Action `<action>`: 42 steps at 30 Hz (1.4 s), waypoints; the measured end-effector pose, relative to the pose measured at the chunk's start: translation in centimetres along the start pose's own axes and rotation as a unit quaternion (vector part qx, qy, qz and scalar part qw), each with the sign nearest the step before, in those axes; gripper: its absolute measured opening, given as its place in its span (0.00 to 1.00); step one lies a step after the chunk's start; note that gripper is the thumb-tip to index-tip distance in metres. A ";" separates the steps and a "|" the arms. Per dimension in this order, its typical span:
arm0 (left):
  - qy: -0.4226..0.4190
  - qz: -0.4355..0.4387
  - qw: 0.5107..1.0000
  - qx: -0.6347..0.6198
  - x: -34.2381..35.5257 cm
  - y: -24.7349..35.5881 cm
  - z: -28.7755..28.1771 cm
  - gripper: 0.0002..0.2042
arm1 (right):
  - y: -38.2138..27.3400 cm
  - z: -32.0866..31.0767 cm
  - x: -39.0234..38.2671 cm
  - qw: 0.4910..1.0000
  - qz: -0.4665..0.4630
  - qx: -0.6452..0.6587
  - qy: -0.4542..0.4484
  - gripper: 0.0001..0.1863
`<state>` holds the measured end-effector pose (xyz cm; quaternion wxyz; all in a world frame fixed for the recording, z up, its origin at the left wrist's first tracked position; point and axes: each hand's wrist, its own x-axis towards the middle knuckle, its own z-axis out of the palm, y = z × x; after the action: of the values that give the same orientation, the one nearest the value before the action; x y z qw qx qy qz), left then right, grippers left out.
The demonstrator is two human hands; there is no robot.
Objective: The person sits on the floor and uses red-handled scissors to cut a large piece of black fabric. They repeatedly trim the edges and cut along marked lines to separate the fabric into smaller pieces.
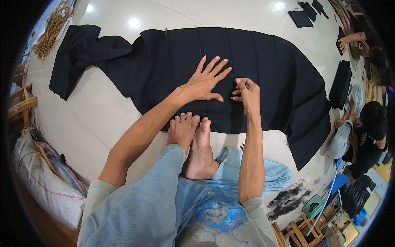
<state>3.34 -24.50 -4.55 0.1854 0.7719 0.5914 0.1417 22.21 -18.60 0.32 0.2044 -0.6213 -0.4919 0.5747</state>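
Black cloth (pixel 185 53) is spread on the pale tiled floor (pixel 86 111), directly in front of the seated wearer & under both hands; it's crossed by several seam-like lines. L hand (pixel 205 86) is laid palm-down on its mid part, fingers spread wide, nothing gripped. R hand (pixel 249 90) is held just beside, over the cloth, w/ thumb & forefinger tips brought together nr one line; whether anything's pinched btwn them can't be told.

Toes of bare feet (pixel 181 129) are rested on the near edge; blue jeans (pixel 135 210) are worn. Cloth's L end is bunched & folded.

Further out, L side: brown strip bundle (pixel 53 31), wooden frame (pixel 24 107), pale woven sack (pixel 45 181). R side: dark folded stack (pixel 340 84) is set nr the cloth's R end; a co-worker (pixel 364 140) is seated beyond. Smaller dark pieces (pixel 301 18) are laid farther off, top R; nr these, another dark piece (pixel 340 36) is touched by a 2nd person's hand (pixel 343 43).
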 end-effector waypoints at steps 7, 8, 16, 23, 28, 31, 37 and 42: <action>0.007 0.003 1.000 0.000 -0.1 -0.1 0.1 0.57 | -0.7 0.9 0.0 0.991 -0.031 -0.124 0.028 0.11; 0.004 0.001 1.000 -0.003 0.0 -0.1 0.1 0.57 | -0.6 1.0 0.1 0.991 -0.033 -0.124 0.028 0.11; 0.002 0.003 1.000 -0.005 0.1 -0.1 0.0 0.56 | 0.3 0.3 1.3 0.998 -0.004 -0.064 0.017 0.09; 0.004 0.007 1.000 -0.012 0.1 -0.1 0.1 0.56 | 0.5 0.3 1.1 0.996 -0.024 -0.047 0.077 0.10; 0.006 0.003 1.000 -0.014 0.0 0.0 0.0 0.56 | 1.1 1.4 -0.2 0.988 -0.096 0.062 0.106 0.10; -0.001 0.001 1.000 -0.007 0.1 0.1 -0.1 0.56 | 1.0 1.7 0.2 0.975 -0.059 0.204 0.072 0.07; 0.001 0.006 1.000 -0.011 0.1 0.1 -0.3 0.55 | 0.2 0.2 1.4 0.979 -0.155 0.078 0.104 0.05; -0.004 0.001 1.000 -0.014 0.2 0.2 -0.3 0.55 | -0.6 -5.2 2.4 0.972 -0.096 0.167 0.133 0.06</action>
<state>3.38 -24.33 -4.19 0.1985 0.7700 0.5881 0.1476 26.37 -14.70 0.91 0.4235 -0.5991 -0.4146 0.5384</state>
